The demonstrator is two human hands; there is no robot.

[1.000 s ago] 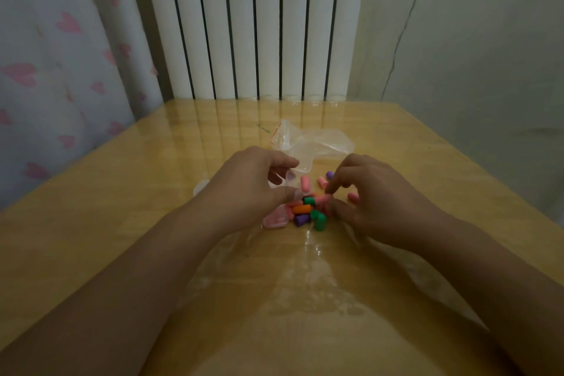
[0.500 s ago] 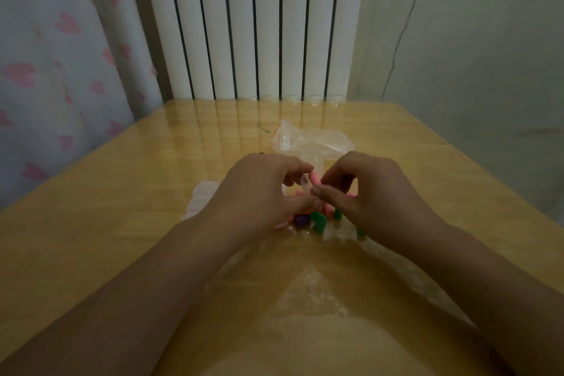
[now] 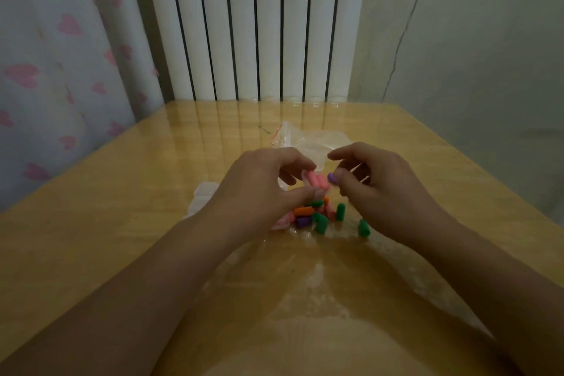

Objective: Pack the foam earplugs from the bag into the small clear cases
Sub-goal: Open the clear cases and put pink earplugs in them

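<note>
My left hand (image 3: 262, 192) pinches a small clear case (image 3: 317, 182) between thumb and fingers, just above the table. Pink earplugs stick out of the case. My right hand (image 3: 384, 192) hovers just right of the case with forefinger and thumb parted and nothing between them. A purple earplug (image 3: 331, 177) shows beside its thumb tip. Below both hands lies a pile of loose earplugs (image 3: 314, 217) in orange, purple, green and pink. One green earplug (image 3: 363, 227) lies apart under my right wrist. The clear zip bag (image 3: 305, 143) lies crumpled behind my hands.
More pale clear plastic, maybe further cases (image 3: 203, 194), lies left of my left hand, partly hidden. The glossy wooden table (image 3: 122, 223) has a thin clear cover. A white radiator (image 3: 259, 24) stands behind it, a curtain at the left, a wall at the right.
My right hand took a pink earplug from the pile, carried it to the case in my left hand, and has now drawn back to the right without it.
</note>
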